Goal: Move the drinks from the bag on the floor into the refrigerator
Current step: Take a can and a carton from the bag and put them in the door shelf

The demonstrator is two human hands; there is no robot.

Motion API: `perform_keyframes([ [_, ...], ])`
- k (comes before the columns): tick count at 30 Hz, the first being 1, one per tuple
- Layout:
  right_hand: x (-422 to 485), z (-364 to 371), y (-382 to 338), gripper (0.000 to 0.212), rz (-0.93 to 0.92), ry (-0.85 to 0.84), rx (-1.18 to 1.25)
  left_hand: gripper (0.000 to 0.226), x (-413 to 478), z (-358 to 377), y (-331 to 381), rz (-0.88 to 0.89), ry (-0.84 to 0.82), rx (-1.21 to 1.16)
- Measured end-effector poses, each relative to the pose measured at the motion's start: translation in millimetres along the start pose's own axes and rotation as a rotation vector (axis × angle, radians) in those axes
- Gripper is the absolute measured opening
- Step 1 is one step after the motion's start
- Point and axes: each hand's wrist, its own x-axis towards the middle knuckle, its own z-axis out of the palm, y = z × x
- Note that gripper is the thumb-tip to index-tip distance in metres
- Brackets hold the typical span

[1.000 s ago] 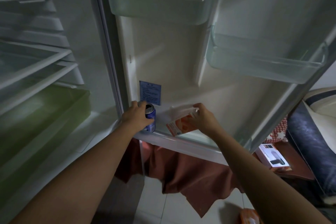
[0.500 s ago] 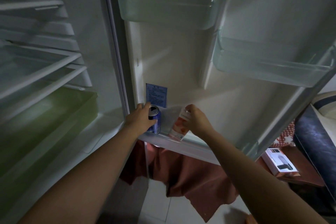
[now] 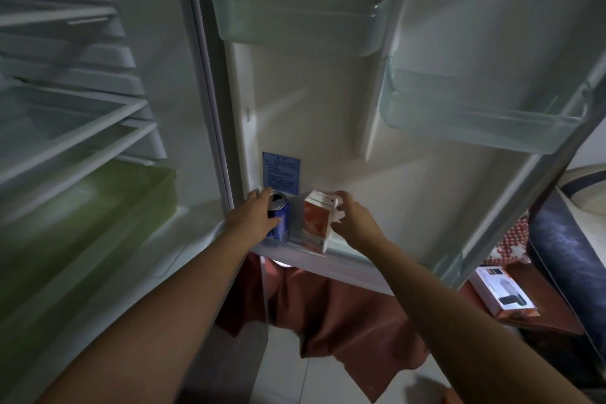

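Observation:
A blue drink can stands upright in the lowest shelf of the open refrigerator door. My left hand is wrapped around the can's left side. Just right of the can an orange and white drink carton stands upright in the same shelf. My right hand grips the carton's right side near its top. The bag on the floor is outside the view.
Two clear door bins hang above the shelf. The fridge interior at left has white racks and a green drawer. A reddish cloth lies below the door. A boxed item and a dark cushion sit at right.
The carton was tilted in my right hand and now stands upright in the door shelf beside the can. My left hand has stayed on the can.

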Motion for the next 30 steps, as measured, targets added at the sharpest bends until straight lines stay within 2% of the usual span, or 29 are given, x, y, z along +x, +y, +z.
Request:
perform_keyframes([
  [4, -1.4, -0.8, 0.0, 0.045, 0.016, 0.020, 0.000, 0.069, -3.4, -1.5, -0.3, 0.001, 0.004, -0.010],
  [13, -7.0, -0.2, 1.5, 0.053, 0.047, 0.022, 0.039, 0.064, -14.9, -9.9, -0.2, 0.040, 0.080, -0.064],
  [18, -20.4, -2.1, 6.5, 0.054, 0.050, 0.081, 0.042, 0.060, -22.4, -16.0, 10.8, 0.074, 0.124, -0.088],
  [28, -79.8, -38.6, 26.8, 0.046, -0.094, 0.250, -0.083, 0.041, -60.6, -17.8, 49.4, 0.279, 0.267, -0.138],
  [30, -100.1, -47.7, 36.7, 0.043, -0.111, 0.291, -0.084, 0.045, -73.4, -13.1, 65.3, 0.322, 0.279, -0.153],
])
